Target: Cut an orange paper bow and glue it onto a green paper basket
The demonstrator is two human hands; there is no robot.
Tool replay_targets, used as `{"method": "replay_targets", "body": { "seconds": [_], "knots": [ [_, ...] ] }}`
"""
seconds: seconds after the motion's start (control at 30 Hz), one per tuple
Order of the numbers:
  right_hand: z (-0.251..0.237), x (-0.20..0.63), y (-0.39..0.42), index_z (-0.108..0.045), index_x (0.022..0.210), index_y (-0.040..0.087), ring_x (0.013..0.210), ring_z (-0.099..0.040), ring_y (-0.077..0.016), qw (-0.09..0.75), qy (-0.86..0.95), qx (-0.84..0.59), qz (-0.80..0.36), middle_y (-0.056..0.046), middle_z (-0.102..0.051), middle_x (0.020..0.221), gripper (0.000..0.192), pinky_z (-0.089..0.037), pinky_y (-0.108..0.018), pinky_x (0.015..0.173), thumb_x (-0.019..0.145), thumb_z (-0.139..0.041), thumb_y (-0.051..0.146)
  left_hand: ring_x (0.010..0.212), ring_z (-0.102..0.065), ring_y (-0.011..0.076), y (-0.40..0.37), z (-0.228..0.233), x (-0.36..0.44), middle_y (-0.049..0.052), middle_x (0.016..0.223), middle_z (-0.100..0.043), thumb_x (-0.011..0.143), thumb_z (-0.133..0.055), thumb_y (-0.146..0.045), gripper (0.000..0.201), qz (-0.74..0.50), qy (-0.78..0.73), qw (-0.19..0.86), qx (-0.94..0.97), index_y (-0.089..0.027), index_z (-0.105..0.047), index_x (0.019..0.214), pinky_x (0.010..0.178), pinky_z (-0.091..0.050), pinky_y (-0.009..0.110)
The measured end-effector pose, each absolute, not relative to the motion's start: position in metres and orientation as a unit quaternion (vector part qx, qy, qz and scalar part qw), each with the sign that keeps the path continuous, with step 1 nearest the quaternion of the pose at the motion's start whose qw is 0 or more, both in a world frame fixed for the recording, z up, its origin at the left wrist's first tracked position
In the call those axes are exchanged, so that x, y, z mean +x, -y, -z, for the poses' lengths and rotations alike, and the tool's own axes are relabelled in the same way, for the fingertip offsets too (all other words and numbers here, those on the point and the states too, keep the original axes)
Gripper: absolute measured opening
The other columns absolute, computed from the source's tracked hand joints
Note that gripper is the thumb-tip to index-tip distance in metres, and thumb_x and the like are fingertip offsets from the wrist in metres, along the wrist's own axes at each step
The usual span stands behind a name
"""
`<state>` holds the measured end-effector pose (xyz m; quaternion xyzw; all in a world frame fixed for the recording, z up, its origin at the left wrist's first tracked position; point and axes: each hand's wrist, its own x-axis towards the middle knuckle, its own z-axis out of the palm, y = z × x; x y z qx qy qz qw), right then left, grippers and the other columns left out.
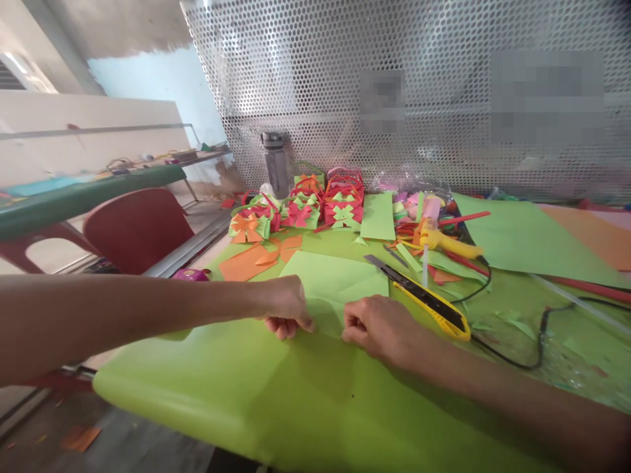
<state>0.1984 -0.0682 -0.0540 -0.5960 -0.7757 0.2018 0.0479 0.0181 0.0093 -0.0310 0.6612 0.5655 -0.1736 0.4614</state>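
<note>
A light green paper sheet (340, 276) lies on the green-covered table, with a crease running across it. My left hand (288, 305) has its fingers curled and pinches the sheet's near edge. Opposite it, my right hand (377, 328) is also closed on that edge, a short gap to the right. Just beyond my right hand rests a yellow and black utility knife (428, 299), its blade pointing toward the sheet. Orange paper pieces (251, 259) lie left of the sheet.
Small red and green paper baskets (345, 207) with bows stand at the back beside a grey water bottle (276, 164). A yellow hot glue gun (448, 243) trails a black cord on the right. Behind rises a perforated metal panel (315, 72); a red chair (138, 230) stands left.
</note>
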Motion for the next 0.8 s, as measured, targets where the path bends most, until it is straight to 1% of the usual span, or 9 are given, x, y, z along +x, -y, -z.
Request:
{"method": "replay_targets", "body": {
  "seconds": [0.23, 0.43, 0.53, 0.7, 0.8],
  "knots": [
    [0.05, 0.195, 0.068, -0.065, 0.066, 0.019, 0.06, -0.051, -0.0136, 0.033, 0.768, -0.605, -0.206, -0.001, -0.063, 0.063, 0.01, -0.025, -0.026, 0.054, 0.075, -0.06, 0.018, 0.04, -0.056, 0.0123, -0.018, 0.034, -0.018, 0.001, 0.045, -0.061, 0.059, -0.075, -0.034, 0.027, 0.137, -0.588, 0.458, 0.652, -0.017, -0.058, 0.049, 0.037, -0.038, 0.02],
    [0.049, 0.194, 0.069, -0.067, 0.068, 0.019, 0.063, -0.054, -0.0143, 0.029, 0.767, -0.609, -0.201, -0.001, -0.066, 0.065, 0.01, -0.027, -0.025, 0.056, 0.077, -0.062, 0.019, 0.04, -0.054, 0.0119, -0.024, 0.034, -0.047, 0.002, 0.047, -0.061, 0.055, -0.077, -0.041, 0.032, 0.106, -0.617, 0.443, 0.642, -0.017, -0.056, 0.049, 0.036, -0.037, 0.02],
    [0.049, 0.194, 0.07, -0.067, 0.068, 0.019, 0.062, -0.053, -0.0136, 0.029, 0.765, -0.61, -0.205, -0.001, -0.065, 0.064, 0.01, -0.026, -0.025, 0.055, 0.077, -0.063, 0.019, 0.04, -0.053, 0.0108, -0.025, 0.033, -0.061, 0.001, 0.048, -0.06, 0.054, -0.078, -0.043, 0.035, 0.088, -0.633, 0.433, 0.636, -0.017, -0.055, 0.05, 0.036, -0.038, 0.019],
    [0.049, 0.194, 0.069, -0.066, 0.067, 0.019, 0.061, -0.052, -0.0128, 0.039, 0.763, -0.611, -0.208, 0.0, -0.064, 0.063, 0.009, -0.025, -0.025, 0.055, 0.076, -0.063, 0.019, 0.04, -0.052, 0.0109, -0.025, 0.033, -0.078, 0.003, 0.05, -0.06, 0.051, -0.079, -0.052, 0.043, 0.074, -0.656, 0.415, 0.626, -0.018, -0.052, 0.05, 0.035, -0.036, 0.02],
    [0.05, 0.195, 0.069, -0.066, 0.066, 0.019, 0.059, -0.051, -0.0124, 0.041, 0.763, -0.61, -0.209, 0.0, -0.063, 0.061, 0.009, -0.025, -0.025, 0.055, 0.075, -0.063, 0.018, 0.041, -0.052, 0.0124, -0.022, 0.029, -0.083, 0.004, 0.05, -0.06, 0.053, -0.077, -0.053, 0.044, 0.071, -0.668, 0.384, 0.633, -0.018, -0.051, 0.048, 0.036, -0.036, 0.021]
  ]
}}
